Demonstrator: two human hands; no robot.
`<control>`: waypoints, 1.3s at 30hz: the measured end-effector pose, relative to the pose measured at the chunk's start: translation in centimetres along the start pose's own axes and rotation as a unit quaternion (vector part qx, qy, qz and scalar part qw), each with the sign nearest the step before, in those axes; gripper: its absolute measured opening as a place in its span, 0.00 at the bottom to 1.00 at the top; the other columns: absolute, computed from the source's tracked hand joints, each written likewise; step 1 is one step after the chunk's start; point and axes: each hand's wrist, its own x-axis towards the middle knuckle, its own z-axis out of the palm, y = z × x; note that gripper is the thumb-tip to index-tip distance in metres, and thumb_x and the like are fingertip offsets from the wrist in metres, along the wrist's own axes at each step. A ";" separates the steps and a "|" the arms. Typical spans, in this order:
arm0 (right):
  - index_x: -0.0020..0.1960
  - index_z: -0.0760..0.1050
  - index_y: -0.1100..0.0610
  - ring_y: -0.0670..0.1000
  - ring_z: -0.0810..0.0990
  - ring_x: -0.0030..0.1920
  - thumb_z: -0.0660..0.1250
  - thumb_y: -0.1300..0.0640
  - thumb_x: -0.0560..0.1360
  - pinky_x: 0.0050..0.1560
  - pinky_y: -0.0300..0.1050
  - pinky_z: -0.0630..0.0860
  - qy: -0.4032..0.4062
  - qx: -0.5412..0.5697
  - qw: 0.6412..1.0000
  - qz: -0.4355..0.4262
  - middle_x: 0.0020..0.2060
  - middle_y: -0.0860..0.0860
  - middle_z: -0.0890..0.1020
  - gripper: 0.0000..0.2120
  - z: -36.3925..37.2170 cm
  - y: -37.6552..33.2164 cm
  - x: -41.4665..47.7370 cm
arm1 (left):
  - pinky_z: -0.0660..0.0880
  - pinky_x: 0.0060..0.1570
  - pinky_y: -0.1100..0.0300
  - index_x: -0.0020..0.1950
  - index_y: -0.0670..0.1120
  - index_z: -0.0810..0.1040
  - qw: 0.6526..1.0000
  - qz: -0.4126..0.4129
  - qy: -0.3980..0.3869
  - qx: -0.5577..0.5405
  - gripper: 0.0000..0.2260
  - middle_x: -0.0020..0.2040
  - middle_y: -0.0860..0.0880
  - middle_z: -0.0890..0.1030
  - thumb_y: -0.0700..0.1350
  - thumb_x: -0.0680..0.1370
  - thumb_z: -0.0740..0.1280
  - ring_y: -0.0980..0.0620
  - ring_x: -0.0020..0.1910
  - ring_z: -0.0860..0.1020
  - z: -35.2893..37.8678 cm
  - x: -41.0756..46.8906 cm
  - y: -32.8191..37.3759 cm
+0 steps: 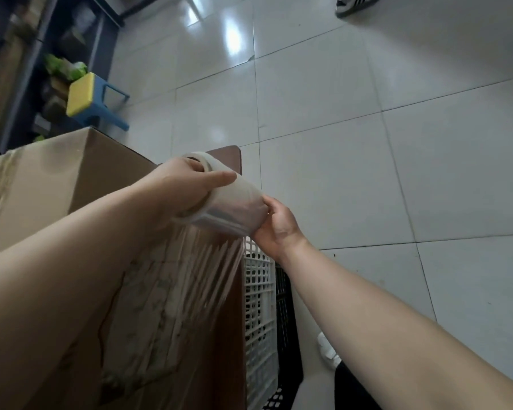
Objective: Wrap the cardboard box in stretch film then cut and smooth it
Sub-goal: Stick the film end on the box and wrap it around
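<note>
My left hand (187, 187) and right hand (276, 226) each grasp an end of the film roll (234, 202), film (190, 276) taut down to the cardboard box (42, 184) below-left of them; risk: if I pull unevenly, the sheet ropes or tears, or the roll slips.

Left grip (184, 187) and right grip (279, 229) hold opposite ends of one roll of film (237, 202); both arms are extended forward.
The bare left forearm enters from the lower left. The left grip's fingers hook into the open core at one end of the roll, and the thumb lies straight along its outside. The bare right forearm enters from the lower right. The right grip's fingers curl onto the rim at the other end, back of the hand toward the camera.
</note>
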 end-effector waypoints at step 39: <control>0.55 0.79 0.59 0.58 0.80 0.54 0.56 0.52 0.82 0.59 0.55 0.75 -0.057 -0.086 0.985 0.137 0.56 0.59 0.81 0.15 8.7 -7.2 9.2 | 0.71 0.37 0.60 0.47 0.46 0.84 0.996 -0.072 0.054 0.022 0.07 0.46 0.42 0.84 0.45 0.70 0.74 0.48 0.40 0.79 -6.8 8.6 3.0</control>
